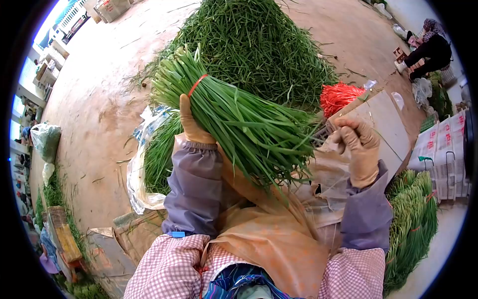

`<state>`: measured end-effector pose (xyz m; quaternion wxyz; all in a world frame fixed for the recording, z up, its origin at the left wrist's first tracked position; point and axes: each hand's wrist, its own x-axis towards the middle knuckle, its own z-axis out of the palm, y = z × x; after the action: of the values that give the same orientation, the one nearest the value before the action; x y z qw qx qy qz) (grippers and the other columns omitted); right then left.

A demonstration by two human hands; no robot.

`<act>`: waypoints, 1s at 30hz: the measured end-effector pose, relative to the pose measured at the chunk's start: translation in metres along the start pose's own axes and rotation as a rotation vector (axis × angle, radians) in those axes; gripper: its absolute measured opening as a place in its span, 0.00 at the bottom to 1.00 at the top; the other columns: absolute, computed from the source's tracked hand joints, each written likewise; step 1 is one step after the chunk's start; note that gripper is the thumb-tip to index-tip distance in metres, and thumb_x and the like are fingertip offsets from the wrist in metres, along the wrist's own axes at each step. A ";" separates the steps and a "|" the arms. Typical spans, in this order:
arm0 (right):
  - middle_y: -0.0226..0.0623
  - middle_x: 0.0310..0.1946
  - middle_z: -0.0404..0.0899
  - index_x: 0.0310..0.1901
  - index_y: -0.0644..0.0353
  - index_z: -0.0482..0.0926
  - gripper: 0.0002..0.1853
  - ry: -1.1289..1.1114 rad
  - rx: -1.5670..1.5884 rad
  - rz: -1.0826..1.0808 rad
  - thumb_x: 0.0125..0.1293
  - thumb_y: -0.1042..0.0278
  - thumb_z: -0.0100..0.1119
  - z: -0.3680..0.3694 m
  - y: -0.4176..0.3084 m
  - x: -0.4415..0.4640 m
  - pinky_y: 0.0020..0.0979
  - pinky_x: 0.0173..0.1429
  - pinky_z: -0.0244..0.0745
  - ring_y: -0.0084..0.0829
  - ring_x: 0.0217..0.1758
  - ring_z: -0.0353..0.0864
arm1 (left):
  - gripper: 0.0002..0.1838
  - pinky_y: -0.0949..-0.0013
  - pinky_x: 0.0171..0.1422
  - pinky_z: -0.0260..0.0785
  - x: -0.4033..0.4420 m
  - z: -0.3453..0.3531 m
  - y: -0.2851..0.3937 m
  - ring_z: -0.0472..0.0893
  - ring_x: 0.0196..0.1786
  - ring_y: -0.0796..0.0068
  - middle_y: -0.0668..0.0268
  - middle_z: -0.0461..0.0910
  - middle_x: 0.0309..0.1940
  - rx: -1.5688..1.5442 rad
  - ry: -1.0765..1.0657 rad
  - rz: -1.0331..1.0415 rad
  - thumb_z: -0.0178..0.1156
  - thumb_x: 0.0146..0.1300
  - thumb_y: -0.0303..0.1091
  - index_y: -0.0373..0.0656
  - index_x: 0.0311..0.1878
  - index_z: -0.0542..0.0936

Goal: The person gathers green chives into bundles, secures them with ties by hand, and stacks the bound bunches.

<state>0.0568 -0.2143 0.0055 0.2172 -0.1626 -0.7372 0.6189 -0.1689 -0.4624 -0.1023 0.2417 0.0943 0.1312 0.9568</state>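
Observation:
My gloved left hand [194,122] is wrapped round a bunch of garlic chives [244,117], near its pale stem ends. A red band [197,85] ties the bunch just above the thumb, and the long green leaves hang down to the right across my apron. Apart from the bunch, on the right, my gloved right hand [359,149] is raised with its fingers curled and pinched together. A thin strand shows beside those fingers; whether they grip it I cannot tell. Just beyond that hand lies a bundle of red ties [339,98].
A large heap of loose chives [259,45] rises ahead. Tied bunches [411,224] are stacked at right, near white crates [443,149]. A cardboard sheet [381,127] lies beside my right hand. Another person [430,50] sits bent over at far right.

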 end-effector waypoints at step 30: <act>0.26 0.22 0.77 0.38 0.63 0.81 0.08 -0.178 -0.047 -0.106 0.68 0.66 0.64 0.074 0.050 0.012 0.23 0.33 0.70 0.19 0.25 0.72 | 0.46 0.42 0.66 0.68 0.006 -0.005 -0.018 0.72 0.65 0.48 0.48 0.70 0.65 0.235 -0.342 0.062 0.44 0.65 0.72 0.41 0.71 0.64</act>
<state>0.0060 -0.2616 -0.0521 0.1792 -0.0727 -0.7755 0.6010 -0.1676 -0.4453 -0.1112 0.2182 0.2871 0.1961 0.9119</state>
